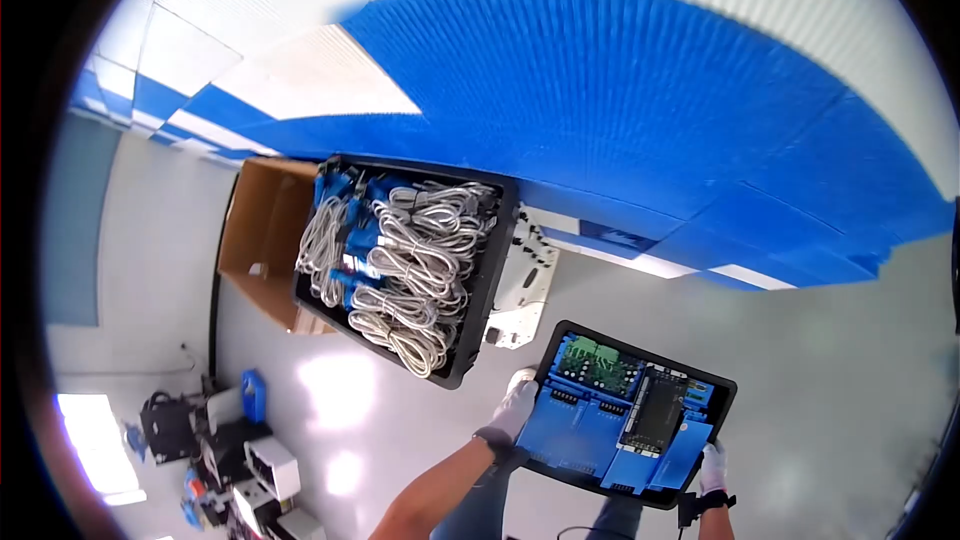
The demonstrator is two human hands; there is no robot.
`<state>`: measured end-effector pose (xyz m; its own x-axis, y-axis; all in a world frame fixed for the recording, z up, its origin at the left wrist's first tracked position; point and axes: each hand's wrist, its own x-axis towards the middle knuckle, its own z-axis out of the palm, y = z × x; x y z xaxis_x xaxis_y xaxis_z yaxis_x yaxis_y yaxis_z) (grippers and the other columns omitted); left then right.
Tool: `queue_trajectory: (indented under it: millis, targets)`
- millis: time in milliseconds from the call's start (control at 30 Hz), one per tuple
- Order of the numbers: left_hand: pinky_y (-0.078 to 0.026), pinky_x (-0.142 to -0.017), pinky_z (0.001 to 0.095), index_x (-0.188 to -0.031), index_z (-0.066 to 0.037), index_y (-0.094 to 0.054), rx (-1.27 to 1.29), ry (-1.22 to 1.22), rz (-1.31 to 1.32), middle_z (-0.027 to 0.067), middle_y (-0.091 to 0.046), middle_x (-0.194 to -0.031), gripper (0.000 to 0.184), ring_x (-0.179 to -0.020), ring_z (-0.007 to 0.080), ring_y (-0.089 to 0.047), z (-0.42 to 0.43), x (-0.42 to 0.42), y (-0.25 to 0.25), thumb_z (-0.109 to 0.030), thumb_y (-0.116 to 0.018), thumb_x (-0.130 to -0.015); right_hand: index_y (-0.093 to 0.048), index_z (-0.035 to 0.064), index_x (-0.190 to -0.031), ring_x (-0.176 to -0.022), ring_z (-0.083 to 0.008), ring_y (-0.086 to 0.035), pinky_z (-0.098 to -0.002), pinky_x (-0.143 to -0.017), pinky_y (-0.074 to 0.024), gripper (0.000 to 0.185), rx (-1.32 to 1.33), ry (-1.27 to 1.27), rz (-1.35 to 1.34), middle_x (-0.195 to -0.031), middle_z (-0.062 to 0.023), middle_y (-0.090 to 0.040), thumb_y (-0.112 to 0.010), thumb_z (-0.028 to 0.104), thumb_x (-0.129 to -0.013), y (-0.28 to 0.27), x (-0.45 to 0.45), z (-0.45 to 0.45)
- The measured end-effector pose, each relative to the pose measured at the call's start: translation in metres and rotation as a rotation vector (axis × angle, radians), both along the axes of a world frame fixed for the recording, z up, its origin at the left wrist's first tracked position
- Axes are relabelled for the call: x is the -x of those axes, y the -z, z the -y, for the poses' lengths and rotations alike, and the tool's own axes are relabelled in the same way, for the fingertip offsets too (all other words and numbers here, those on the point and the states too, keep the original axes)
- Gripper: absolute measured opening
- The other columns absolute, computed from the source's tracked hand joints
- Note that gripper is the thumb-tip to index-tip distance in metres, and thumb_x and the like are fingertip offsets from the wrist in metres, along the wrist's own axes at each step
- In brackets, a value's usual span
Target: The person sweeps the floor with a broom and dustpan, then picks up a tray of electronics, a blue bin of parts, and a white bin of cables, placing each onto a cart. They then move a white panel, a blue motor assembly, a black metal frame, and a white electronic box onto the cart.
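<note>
A black tray point(650, 351) is held in front of my body by both hands. My left hand point(514, 408), in a white glove, is closed around its left edge. The right edge is gripped by my right hand point(712, 468), also gloved in white. Inside the tray lie a green circuit board point(597, 367), a black rectangular module point(656, 408) and blue panels point(568, 432) with dark connectors. Both wrists wear dark bands. The fingers under the tray are partly hidden.
A black crate point(457, 372) of bundled grey cables point(415, 265) with blue connectors stands ahead on the left, beside an open cardboard box point(262, 240). A white board with black parts point(522, 290) sits behind it. Blue and white ribbed padding point(640, 100) spans the top. Equipment point(270, 465) lies lower left.
</note>
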<state>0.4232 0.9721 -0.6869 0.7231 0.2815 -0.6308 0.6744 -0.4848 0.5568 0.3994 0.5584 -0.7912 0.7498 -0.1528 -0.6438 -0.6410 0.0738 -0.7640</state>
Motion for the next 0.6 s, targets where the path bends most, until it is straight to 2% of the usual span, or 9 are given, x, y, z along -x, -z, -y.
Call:
queue_trajectory:
  millis: [33,100,133,200,233,300,333,400,600]
  targets:
    - [-0.035,-0.088,0.0388,-0.110,-0.006,-0.049,-0.131,0.013,0.004,0.0229,-0.051,-0.110,0.048,-0.105,0.0336,-0.047,-0.007,0.011,0.046,-0.041,-0.031,-0.083,-0.056,0.0007,-0.101,-0.077,-0.0127,-0.055,-0.0247,-0.070,-0.0428,0.028,-0.037,-0.015,-0.024,-0.087,-0.0052,-0.059,-0.044,0.011,-0.078,0.002,-0.006,-0.003]
    - [-0.037,-0.086,0.0393,-0.106,-0.006,-0.051,-0.128,-0.133,-0.122,0.0228,-0.053,-0.107,0.046,-0.102,0.0339,-0.049,-0.007,0.012,0.081,-0.040,-0.032,-0.082,-0.054,0.0013,-0.100,-0.070,-0.0127,-0.050,-0.0256,-0.065,-0.0404,0.027,-0.019,-0.043,-0.086,-0.081,-0.0026,-0.055,-0.042,0.012,-0.077,-0.001,-0.029,-0.005]
    - [-0.038,-0.085,0.0395,-0.105,-0.005,-0.053,-0.084,-0.171,-0.149,0.0225,-0.054,-0.105,0.045,-0.101,0.0338,-0.050,-0.002,0.007,0.082,-0.039,-0.033,-0.081,-0.053,0.0013,-0.099,-0.072,-0.0138,-0.050,-0.0272,-0.066,-0.0405,0.027,-0.019,-0.068,-0.063,-0.082,-0.0035,-0.056,-0.041,0.013,-0.077,-0.005,-0.036,-0.008]
    - [-0.040,-0.082,0.0397,-0.101,-0.005,-0.055,0.033,-0.223,-0.176,0.0217,-0.055,-0.102,0.043,-0.099,0.0334,-0.052,0.009,-0.007,0.062,-0.037,-0.035,-0.080,-0.053,0.0011,-0.098,-0.073,-0.0181,-0.051,-0.0297,-0.069,-0.0412,0.028,0.131,-0.188,-0.034,-0.082,-0.0070,-0.056,-0.041,0.014,-0.077,0.046,-0.049,0.003]
    - [-0.040,-0.080,0.0398,-0.101,-0.006,-0.055,0.049,-0.273,-0.152,0.0210,-0.056,-0.100,0.042,-0.098,0.0340,-0.053,0.007,-0.006,0.078,-0.035,-0.035,-0.080,-0.054,0.0012,-0.099,-0.077,-0.0173,-0.052,-0.0295,-0.071,-0.0410,0.028,0.164,-0.219,-0.048,-0.085,-0.0064,-0.057,-0.042,0.015,-0.078,0.053,-0.052,0.004]
    - [-0.041,-0.079,0.0412,-0.103,-0.006,-0.054,0.144,-0.395,-0.114,0.0211,-0.056,-0.097,0.039,-0.095,0.0353,-0.053,-0.020,0.025,0.203,-0.033,-0.035,-0.082,-0.055,0.0009,-0.100,-0.081,-0.0170,-0.052,-0.0296,-0.074,-0.0409,0.029,0.202,-0.243,-0.081,-0.087,-0.0062,-0.058,-0.043,0.016,-0.078,0.069,-0.059,0.005]
    - [-0.040,-0.080,0.0410,-0.106,-0.007,-0.052,0.095,-0.358,-0.147,0.0205,-0.054,-0.100,0.038,-0.097,0.0344,-0.052,-0.020,0.027,0.217,-0.031,-0.034,-0.082,-0.056,0.0005,-0.100,-0.082,-0.0174,-0.052,-0.0298,-0.074,-0.0410,0.029,0.210,-0.239,-0.101,-0.087,-0.0066,-0.059,-0.043,0.016,-0.078,0.073,-0.062,0.002]
    - [-0.038,-0.083,0.0406,-0.111,-0.008,-0.046,0.031,-0.251,-0.218,0.0192,-0.050,-0.106,0.037,-0.101,0.0326,-0.050,-0.017,0.018,0.213,-0.027,-0.032,-0.083,-0.056,-0.0011,-0.100,-0.082,-0.0186,-0.053,-0.0296,-0.075,-0.0409,0.030,0.247,-0.244,-0.153,-0.087,-0.0072,-0.059,-0.045,0.015,-0.077,0.061,-0.066,-0.003]
    - [-0.033,-0.093,0.0394,-0.127,-0.011,-0.030,-0.037,0.056,-0.337,0.0156,-0.038,-0.123,0.041,-0.111,0.0271,-0.043,-0.031,-0.005,0.208,-0.016,-0.026,-0.086,-0.059,0.0029,-0.094,-0.066,-0.0122,-0.051,-0.0251,-0.058,-0.0394,0.026,0.224,-0.164,-0.190,-0.075,-0.0006,-0.057,-0.045,0.016,-0.076,0.076,-0.065,-0.002]
